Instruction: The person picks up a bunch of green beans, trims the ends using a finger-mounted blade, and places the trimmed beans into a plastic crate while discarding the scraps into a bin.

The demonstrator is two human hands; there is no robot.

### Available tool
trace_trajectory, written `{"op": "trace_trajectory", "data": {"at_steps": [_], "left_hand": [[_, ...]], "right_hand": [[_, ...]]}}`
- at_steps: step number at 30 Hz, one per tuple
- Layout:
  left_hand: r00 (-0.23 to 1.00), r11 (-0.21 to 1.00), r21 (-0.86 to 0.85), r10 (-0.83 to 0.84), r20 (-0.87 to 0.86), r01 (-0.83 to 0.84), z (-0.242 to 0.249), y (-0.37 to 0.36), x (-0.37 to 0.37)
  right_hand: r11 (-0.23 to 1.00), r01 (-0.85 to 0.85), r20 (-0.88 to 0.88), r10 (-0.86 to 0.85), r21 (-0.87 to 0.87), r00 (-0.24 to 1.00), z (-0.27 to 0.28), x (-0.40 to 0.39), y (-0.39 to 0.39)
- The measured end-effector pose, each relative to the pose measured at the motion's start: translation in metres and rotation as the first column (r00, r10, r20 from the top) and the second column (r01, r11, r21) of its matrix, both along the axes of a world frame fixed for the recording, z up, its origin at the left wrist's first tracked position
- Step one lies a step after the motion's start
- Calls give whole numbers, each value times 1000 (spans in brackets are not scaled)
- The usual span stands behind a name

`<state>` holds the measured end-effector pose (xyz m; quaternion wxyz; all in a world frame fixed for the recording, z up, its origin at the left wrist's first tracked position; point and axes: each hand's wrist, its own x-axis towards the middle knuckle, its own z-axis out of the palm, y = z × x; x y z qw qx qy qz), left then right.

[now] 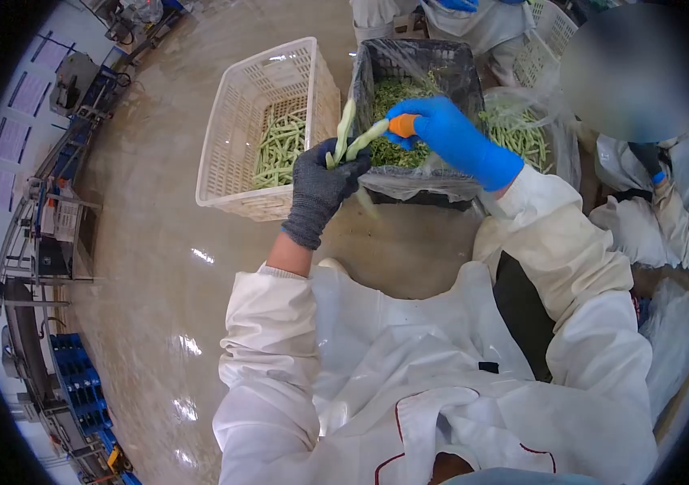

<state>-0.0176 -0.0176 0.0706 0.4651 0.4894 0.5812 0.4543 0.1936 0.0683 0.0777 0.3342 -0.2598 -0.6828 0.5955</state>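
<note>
My left hand (318,184), in a dark grey knit glove, is closed around a few long green beans (345,128) that stick up past its fingers. My right hand (451,139), in a blue glove, grips a small tool with an orange handle (402,124). Its working end meets the tip of one bean, and I cannot make out a blade. Both hands are in front of a dark crate (360,101) lined with clear plastic, which holds green trimmings (401,93).
To the left stands a white perforated crate (227,121) with green beans (281,149) inside. More beans (522,133) lie in a clear plastic bag at the right. Co-workers in white clothing (482,28) are close by. Metal equipment (61,234) lines the far left over a wet floor (150,267).
</note>
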Motion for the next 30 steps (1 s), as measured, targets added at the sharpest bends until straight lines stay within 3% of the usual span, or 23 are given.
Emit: {"op": "trace_trajectory", "data": {"at_steps": [3, 6, 8, 10, 13, 16, 19, 22, 25, 28, 30], "left_hand": [[973, 999, 53, -16, 232, 4, 8, -1, 6], [950, 979, 173, 51, 307, -108, 24, 2, -9], [926, 948, 250, 98, 364, -199, 33, 5, -35], [875, 917, 254, 169, 453, -309, 41, 3, -57], [833, 894, 273, 171, 526, -355, 41, 1, -74], [807, 901, 267, 135, 574, -341, 35, 3, -78], [789, 919, 243, 107, 606, -311, 32, 6, -75], [789, 930, 227, 97, 607, -289, 29, 8, -69], [795, 936, 203, 114, 595, -286, 28, 8, -63], [788, 943, 183, 114, 606, -277, 25, 11, -60], [786, 944, 177, 118, 607, -278, 23, 13, -59]], "right_hand": [[977, -60, -111, 38, -204, 993, -23, -13, -6], [969, -20, 434, -91, 245, 897, -32, -6, 4], [902, -14, 563, -257, 432, 785, -54, 11, 19], [916, -116, 759, -241, 383, 606, -71, 32, 39], [697, -55, 588, -556, 715, 588, -91, 55, 46], [540, 116, 353, -683, 834, 639, -73, 42, 42], [916, 91, 329, -232, 391, 916, -27, 12, 15], [958, -163, 235, 107, 234, 966, -20, -6, 0], [959, -201, 348, 123, 199, 929, -10, -12, -16], [877, -146, 313, -5, 458, 950, -21, -16, -19], [879, -144, 323, -12, 455, 946, -26, -18, -22]]}}
